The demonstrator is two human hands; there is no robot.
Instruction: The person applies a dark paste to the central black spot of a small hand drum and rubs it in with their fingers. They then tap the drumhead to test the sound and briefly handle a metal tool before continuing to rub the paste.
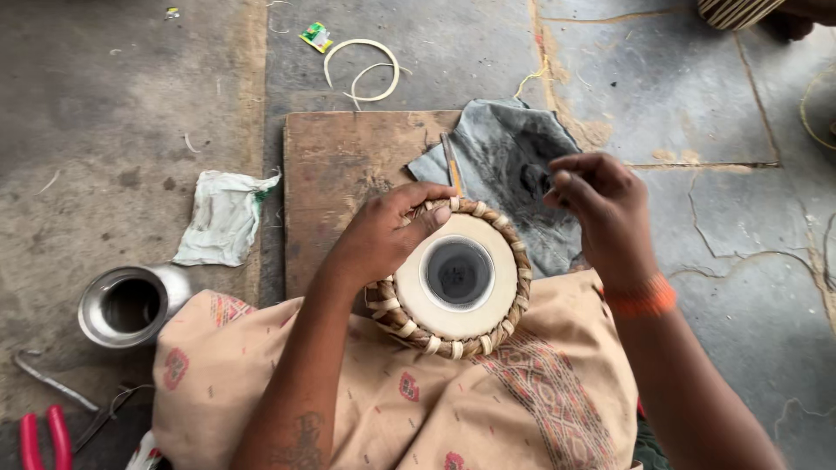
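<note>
At the centre of the head view, on a patterned tan cloth [383,392] spread over the lap, sits a small round drum [453,277] with a pale skin, a dark circular patch in the middle and a braided rim of tan and white lacing. I see the left hand [383,233] curled over the drum's upper left rim, thumb and fingers closed on the braid, steadying it. The right hand [601,204] hovers just above and to the right of the drum, its fingertips [557,178] pinched together; I cannot tell what, if anything, lies between them. An orange band [642,298] circles the right wrist.

Behind the drum lies a wooden board [348,174], partly covered by a grey cloth [514,165] smeared with dark powder; a thin stick [451,165] rests on that cloth, its lower end hidden by the drum rim. On the stone floor [131,104], well apart to the left, are a crumpled whitish rag [222,218] and a steel cup [131,306]. Red-handled pliers [43,439] lie at the lower left edge. Beyond the board lie pale curved strips [366,70].
</note>
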